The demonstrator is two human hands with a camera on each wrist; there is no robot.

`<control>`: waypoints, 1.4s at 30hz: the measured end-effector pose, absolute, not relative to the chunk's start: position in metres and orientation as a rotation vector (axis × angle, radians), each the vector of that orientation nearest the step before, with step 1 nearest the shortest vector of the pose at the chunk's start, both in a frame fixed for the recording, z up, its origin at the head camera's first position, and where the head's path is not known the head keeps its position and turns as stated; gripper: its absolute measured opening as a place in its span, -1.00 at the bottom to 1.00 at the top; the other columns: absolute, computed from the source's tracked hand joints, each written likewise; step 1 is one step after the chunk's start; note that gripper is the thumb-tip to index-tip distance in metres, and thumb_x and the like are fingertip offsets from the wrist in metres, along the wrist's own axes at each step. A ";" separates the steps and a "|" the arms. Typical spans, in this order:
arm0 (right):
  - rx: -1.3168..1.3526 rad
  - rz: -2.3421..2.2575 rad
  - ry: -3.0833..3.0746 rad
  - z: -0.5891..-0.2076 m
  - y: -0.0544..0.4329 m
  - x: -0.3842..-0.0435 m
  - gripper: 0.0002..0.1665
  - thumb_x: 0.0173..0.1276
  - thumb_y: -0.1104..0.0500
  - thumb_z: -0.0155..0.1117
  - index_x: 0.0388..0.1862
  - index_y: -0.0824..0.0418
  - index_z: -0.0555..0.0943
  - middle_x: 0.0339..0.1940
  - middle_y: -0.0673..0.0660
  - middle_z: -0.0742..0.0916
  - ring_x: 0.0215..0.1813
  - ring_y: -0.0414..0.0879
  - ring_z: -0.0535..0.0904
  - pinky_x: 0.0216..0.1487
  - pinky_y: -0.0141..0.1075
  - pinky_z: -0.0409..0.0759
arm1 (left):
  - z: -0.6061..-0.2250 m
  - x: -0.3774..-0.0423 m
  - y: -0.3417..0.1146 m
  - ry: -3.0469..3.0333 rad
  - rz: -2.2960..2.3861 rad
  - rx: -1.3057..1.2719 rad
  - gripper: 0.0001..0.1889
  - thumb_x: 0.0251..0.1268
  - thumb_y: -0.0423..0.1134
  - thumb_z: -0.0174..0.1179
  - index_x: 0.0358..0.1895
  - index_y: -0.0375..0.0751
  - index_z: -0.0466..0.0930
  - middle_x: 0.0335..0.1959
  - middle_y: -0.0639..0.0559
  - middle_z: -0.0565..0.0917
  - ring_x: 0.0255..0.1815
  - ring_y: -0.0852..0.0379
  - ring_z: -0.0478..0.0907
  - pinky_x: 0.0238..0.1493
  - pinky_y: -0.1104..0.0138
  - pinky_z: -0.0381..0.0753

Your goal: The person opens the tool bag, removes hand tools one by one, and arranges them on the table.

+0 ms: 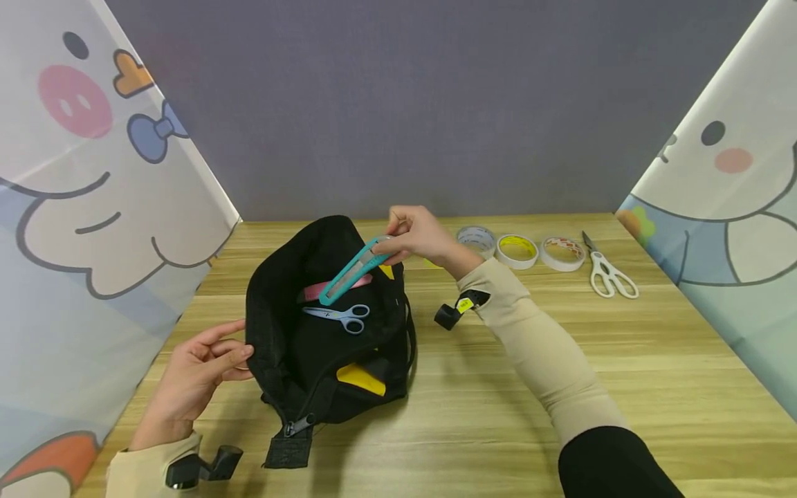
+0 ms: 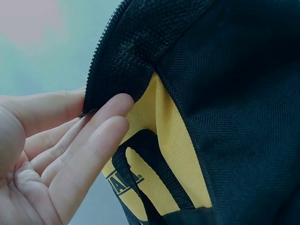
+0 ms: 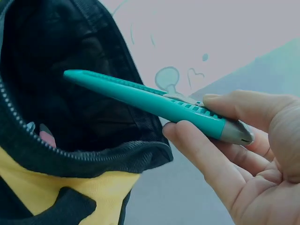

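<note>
A black and yellow zippered tool bag (image 1: 264, 332) stands with its mouth spread wide. My left hand (image 1: 202, 366) pinches the left rim between thumb and fingers; the left wrist view shows the zipper edge (image 2: 93, 70) there. Over the opening, my right hand (image 1: 423, 238) grips a teal utility knife (image 1: 351, 273) by its rear end, its front end pointing down into the bag. In the right wrist view the thumb lies by the slider and no blade sticks out. Inside the bag lie blue-grey scissors (image 1: 349, 317) and a pink object (image 1: 314, 291), partly hidden by the knife.
To the right of the bag, several tape rolls stand in a row, among them a yellow-cored roll (image 1: 517, 252) and a white roll (image 1: 562, 254). White-handled scissors (image 1: 607, 270) lie beyond them. A grey partition (image 1: 436, 104) borders the wooden table (image 1: 486, 415) at the back.
</note>
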State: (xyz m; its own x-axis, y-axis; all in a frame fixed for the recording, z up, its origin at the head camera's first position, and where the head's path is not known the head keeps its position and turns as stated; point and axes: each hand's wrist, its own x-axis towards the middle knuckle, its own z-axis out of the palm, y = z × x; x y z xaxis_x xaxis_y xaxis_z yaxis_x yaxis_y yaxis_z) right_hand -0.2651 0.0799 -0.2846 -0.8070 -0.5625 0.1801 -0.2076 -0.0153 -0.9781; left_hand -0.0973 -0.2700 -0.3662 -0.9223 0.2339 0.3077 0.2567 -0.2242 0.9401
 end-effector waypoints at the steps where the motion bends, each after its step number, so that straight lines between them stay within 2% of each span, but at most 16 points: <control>1: -0.794 -1.915 1.979 -0.286 0.085 -0.265 -0.68 0.22 0.58 0.31 -0.50 0.35 0.37 -0.48 0.25 0.75 -0.43 -0.03 0.74 -0.31 -0.07 0.78 | -0.366 -0.098 -0.270 -1.948 -2.367 -0.622 -0.45 0.38 -0.73 -0.04 0.22 -0.11 0.62 -0.21 -0.03 0.77 -0.29 0.13 0.72 -0.32 0.26 0.78; 8: -0.690 -2.053 1.847 -0.293 0.115 -0.262 -0.66 0.34 0.58 0.16 -0.53 0.31 0.33 -0.53 0.24 0.70 -0.35 0.05 0.75 -0.22 -0.05 0.77 | -0.369 -0.098 -0.271 -1.959 -2.364 -0.609 -0.46 0.38 -0.72 -0.03 0.21 -0.08 0.63 -0.22 -0.02 0.77 -0.30 0.14 0.72 -0.33 0.27 0.77; 11: -0.631 -2.132 1.819 -0.299 0.126 -0.260 -0.63 0.37 0.57 0.13 -0.55 0.25 0.33 -0.52 0.19 0.63 -0.36 0.01 0.72 -0.24 -0.15 0.79 | -0.369 -0.099 -0.272 -1.956 -2.357 -0.610 -0.45 0.38 -0.73 -0.03 0.20 -0.09 0.63 -0.22 -0.02 0.77 -0.30 0.15 0.72 -0.33 0.26 0.77; 16: -0.494 -2.200 1.843 -0.309 0.147 -0.255 -0.63 0.40 0.50 0.12 -0.54 0.19 0.34 -0.52 0.09 0.61 -0.54 -0.13 0.52 -0.36 -0.33 0.65 | -0.370 -0.099 -0.272 -1.943 -2.373 -0.605 -0.46 0.39 -0.72 -0.03 0.21 -0.10 0.63 -0.22 -0.02 0.77 -0.31 0.15 0.72 -0.33 0.27 0.77; 19: -0.395 -2.230 1.827 -0.317 0.162 -0.252 -0.65 0.45 0.47 0.11 -0.50 0.16 0.38 -0.46 0.05 0.60 -0.51 -0.13 0.44 -0.37 -0.34 0.58 | -0.370 -0.099 -0.272 -1.938 -2.388 -0.613 -0.46 0.39 -0.71 -0.03 0.22 -0.09 0.62 -0.22 -0.02 0.77 -0.32 0.15 0.71 -0.31 0.26 0.77; 23: -0.330 -2.260 1.774 -0.328 0.181 -0.248 -0.65 0.49 0.47 0.06 -0.47 0.13 0.46 -0.36 0.06 0.57 -0.36 -0.13 0.54 -0.25 -0.34 0.66 | -0.371 -0.099 -0.272 -1.939 -2.380 -0.627 -0.45 0.39 -0.72 -0.04 0.22 -0.10 0.62 -0.21 -0.02 0.77 -0.31 0.15 0.72 -0.32 0.25 0.77; 26: -0.301 -2.278 1.724 -0.335 0.191 -0.243 -0.71 0.50 0.47 0.06 -0.35 0.15 0.54 -0.31 0.09 0.59 -0.32 -0.11 0.60 -0.19 -0.34 0.69 | -0.370 -0.100 -0.272 -1.938 -2.371 -0.631 -0.45 0.38 -0.73 -0.04 0.21 -0.10 0.63 -0.21 -0.03 0.77 -0.29 0.15 0.72 -0.32 0.24 0.77; 28: -0.284 -2.280 1.704 -0.340 0.196 -0.239 -0.76 0.50 0.47 0.05 -0.12 0.19 0.58 -0.29 0.08 0.61 -0.29 -0.12 0.63 -0.16 -0.34 0.71 | -0.370 -0.100 -0.272 -1.938 -2.369 -0.635 -0.45 0.38 -0.73 -0.04 0.21 -0.11 0.63 -0.21 -0.03 0.77 -0.28 0.14 0.72 -0.32 0.25 0.77; 30: -0.262 -2.283 1.686 -0.345 0.201 -0.235 -0.64 0.52 0.47 0.03 0.23 0.32 0.51 -0.25 0.09 0.60 -0.25 -0.12 0.64 -0.12 -0.35 0.72 | -0.369 -0.100 -0.272 -1.936 -2.373 -0.640 -0.46 0.38 -0.73 -0.04 0.22 -0.12 0.62 -0.21 -0.03 0.77 -0.27 0.14 0.72 -0.32 0.26 0.77; 31: -0.250 -2.281 1.678 -0.348 0.202 -0.234 -0.54 0.53 0.47 0.00 0.37 0.38 0.40 -0.22 0.09 0.61 -0.22 -0.13 0.65 -0.08 -0.35 0.72 | -0.369 -0.100 -0.272 -1.935 -2.373 -0.643 -0.46 0.38 -0.73 -0.05 0.22 -0.12 0.62 -0.21 -0.03 0.77 -0.27 0.14 0.72 -0.31 0.26 0.77; 33: -0.228 -2.277 1.663 -0.353 0.205 -0.230 -0.41 0.54 0.48 -0.06 0.51 0.49 0.16 -0.17 0.08 0.61 -0.17 -0.13 0.66 -0.02 -0.34 0.71 | -0.369 -0.100 -0.272 -1.937 -2.371 -0.648 -0.45 0.38 -0.73 -0.04 0.22 -0.12 0.62 -0.21 -0.03 0.77 -0.28 0.14 0.72 -0.31 0.27 0.77; 35: -0.204 -2.275 1.634 -0.359 0.208 -0.228 -0.36 0.57 0.48 -0.11 0.54 0.53 -0.01 -0.09 0.12 0.59 -0.12 -0.13 0.67 0.06 -0.33 0.68 | -0.369 -0.100 -0.272 -1.937 -2.368 -0.654 -0.45 0.38 -0.73 -0.04 0.22 -0.12 0.62 -0.21 -0.03 0.77 -0.28 0.14 0.72 -0.31 0.28 0.77; 40: -0.132 -2.282 1.529 -0.372 0.211 -0.222 -0.35 0.62 0.42 -0.25 0.56 0.51 -0.16 0.18 0.29 0.44 -0.01 -0.13 0.68 0.25 -0.33 0.56 | -0.370 -0.099 -0.273 -1.931 -2.382 -0.666 -0.45 0.39 -0.73 -0.06 0.23 -0.12 0.61 -0.21 -0.02 0.77 -0.27 0.14 0.72 -0.30 0.27 0.77; 42: -0.102 -2.289 1.467 -0.376 0.212 -0.219 -0.35 0.63 0.41 -0.29 0.56 0.51 -0.22 0.22 0.33 0.39 0.02 -0.13 0.67 0.29 -0.34 0.52 | -0.370 -0.099 -0.273 -1.931 -2.384 -0.666 -0.45 0.39 -0.73 -0.06 0.23 -0.11 0.61 -0.21 -0.02 0.77 -0.27 0.14 0.72 -0.30 0.27 0.77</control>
State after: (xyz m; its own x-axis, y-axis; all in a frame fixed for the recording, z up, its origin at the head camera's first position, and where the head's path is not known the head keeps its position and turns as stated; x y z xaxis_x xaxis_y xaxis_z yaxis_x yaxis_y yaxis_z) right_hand -0.2193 0.2119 -0.3763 -0.9099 -0.3827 -0.1600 0.3053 -0.3567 -0.8829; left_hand -0.0991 -0.2729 -0.3700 -0.9100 0.2591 0.3237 0.2629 -0.2432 0.9337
